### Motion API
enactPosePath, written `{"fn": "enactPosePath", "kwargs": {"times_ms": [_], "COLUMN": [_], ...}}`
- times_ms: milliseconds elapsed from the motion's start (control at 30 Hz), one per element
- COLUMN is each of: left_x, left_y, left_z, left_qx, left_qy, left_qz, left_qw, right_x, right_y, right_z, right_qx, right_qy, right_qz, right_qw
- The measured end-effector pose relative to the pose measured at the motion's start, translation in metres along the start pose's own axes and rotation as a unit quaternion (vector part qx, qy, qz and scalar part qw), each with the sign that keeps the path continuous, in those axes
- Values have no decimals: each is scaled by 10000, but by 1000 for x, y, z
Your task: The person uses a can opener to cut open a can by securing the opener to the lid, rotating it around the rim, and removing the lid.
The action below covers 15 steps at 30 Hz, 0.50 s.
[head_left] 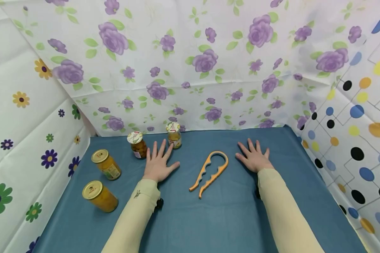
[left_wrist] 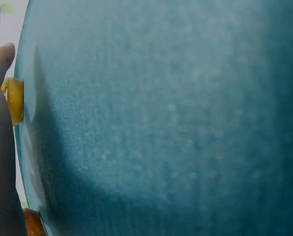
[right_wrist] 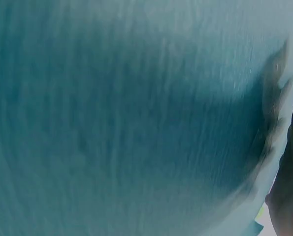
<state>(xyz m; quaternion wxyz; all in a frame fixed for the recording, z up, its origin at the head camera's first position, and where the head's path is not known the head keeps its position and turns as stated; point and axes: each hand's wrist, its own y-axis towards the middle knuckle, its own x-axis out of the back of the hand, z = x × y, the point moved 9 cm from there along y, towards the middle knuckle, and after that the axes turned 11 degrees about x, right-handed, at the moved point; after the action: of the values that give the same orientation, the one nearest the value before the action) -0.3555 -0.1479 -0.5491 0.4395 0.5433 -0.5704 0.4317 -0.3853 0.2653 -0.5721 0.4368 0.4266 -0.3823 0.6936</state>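
My left hand [head_left: 158,168] is spread with straight fingers and holds nothing. Just beyond its fingertips are a jar of dark round contents [head_left: 139,149] and a small jar of pale yellow contents [head_left: 175,137], both with patterned white lids. My right hand [head_left: 255,159] is also spread and bare, to the right of an orange jar opener [head_left: 222,168] with two scalloped arms. This opener lies on the blue cloth between both hands. In the left wrist view, part of the left hand [left_wrist: 1,132] shows near a yellow jar [left_wrist: 16,101]. Only an edge of the right hand [right_wrist: 290,167] appears in the right wrist view.
Two larger jars with gold lids stand at the left, a labelled orange-yellow jar [head_left: 111,169] and a yellow-orange jar [head_left: 106,200]. Blue cloth [head_left: 209,225] covers the table. Flowered sheeting [head_left: 190,88] hangs behind, with dotted sheeting [head_left: 367,147] on the right.
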Motion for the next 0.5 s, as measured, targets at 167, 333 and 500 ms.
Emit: {"fn": "enactPosePath", "kwargs": {"times_ms": [167, 333, 500], "left_x": [0, 5, 14], "left_y": [1, -3, -14], "left_z": [1, 0, -5], "left_qx": [109, 124, 150], "left_qy": [-307, -1128, -2015], "left_qz": [5, -226, -411], "left_qw": [9995, 9933, 9785], "right_x": [-3, 2, 9], "right_y": [6, 3, -13], "right_z": [0, 17, 41], "right_qx": [-28, -203, -501], "right_qy": [278, 842, 1264], "right_qz": [-151, -407, -578], "right_qw": [9995, 9954, 9890]}}
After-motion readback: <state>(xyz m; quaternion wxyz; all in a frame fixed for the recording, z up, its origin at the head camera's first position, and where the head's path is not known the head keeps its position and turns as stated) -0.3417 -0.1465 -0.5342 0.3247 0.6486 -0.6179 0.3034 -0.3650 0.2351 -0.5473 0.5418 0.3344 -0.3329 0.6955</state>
